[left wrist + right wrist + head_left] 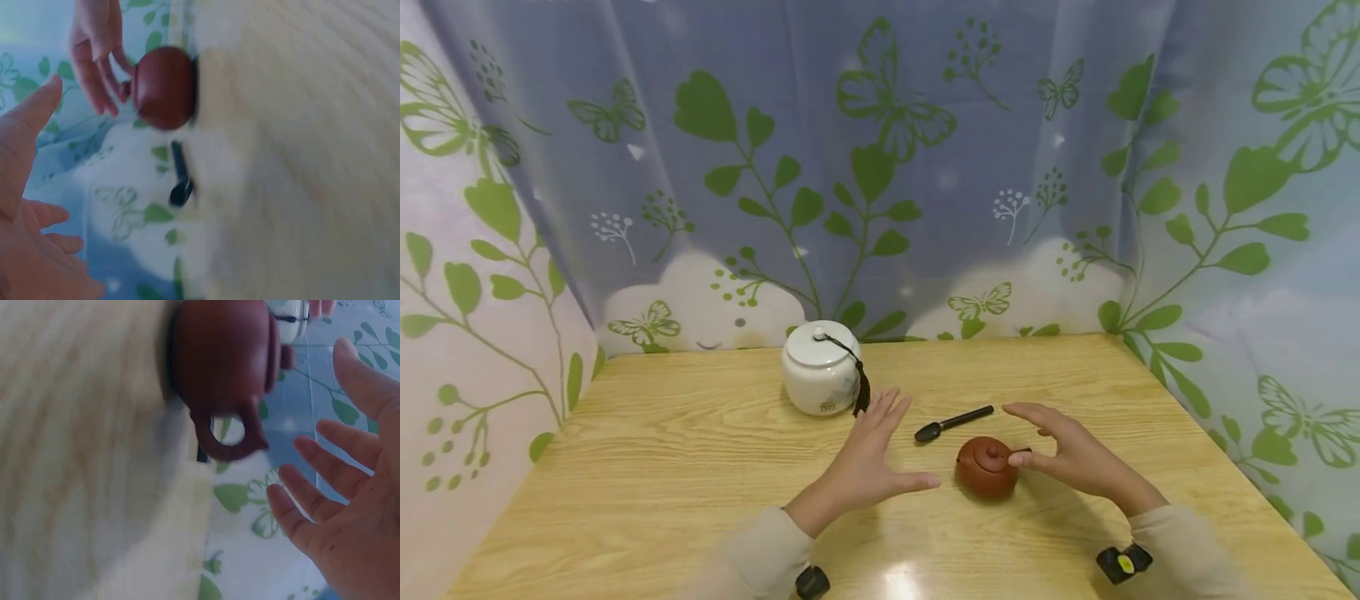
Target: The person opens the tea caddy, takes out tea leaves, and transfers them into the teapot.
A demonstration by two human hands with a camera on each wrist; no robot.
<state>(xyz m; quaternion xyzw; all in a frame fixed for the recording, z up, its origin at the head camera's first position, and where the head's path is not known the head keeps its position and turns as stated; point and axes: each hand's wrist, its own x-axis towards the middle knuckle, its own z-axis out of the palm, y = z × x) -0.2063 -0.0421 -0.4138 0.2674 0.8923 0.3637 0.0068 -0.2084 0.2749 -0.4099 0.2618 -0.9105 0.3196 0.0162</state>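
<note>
A reddish-brown clay teapot [987,468] stands upright on the wooden table, lid on, its loop handle [232,451] plain in the right wrist view. My right hand [1075,454] is spread beside the handle; the right wrist view shows a gap between fingers and pot. My left hand [865,467] hovers left of the teapot, fingers stretched and thumb pointing toward it, holding nothing. Behind the teapot lies a small dark scoop [953,423] with a slim handle. A white lidded jar [822,368] with a black tassel [862,390] stands beyond my left fingertips.
The pale wooden table [662,483] reaches back to a curtain [970,183] printed with green leaves and butterflies. Similar cloth hangs along the left and right sides. Black straps [1124,563] with small devices sit on both wrists.
</note>
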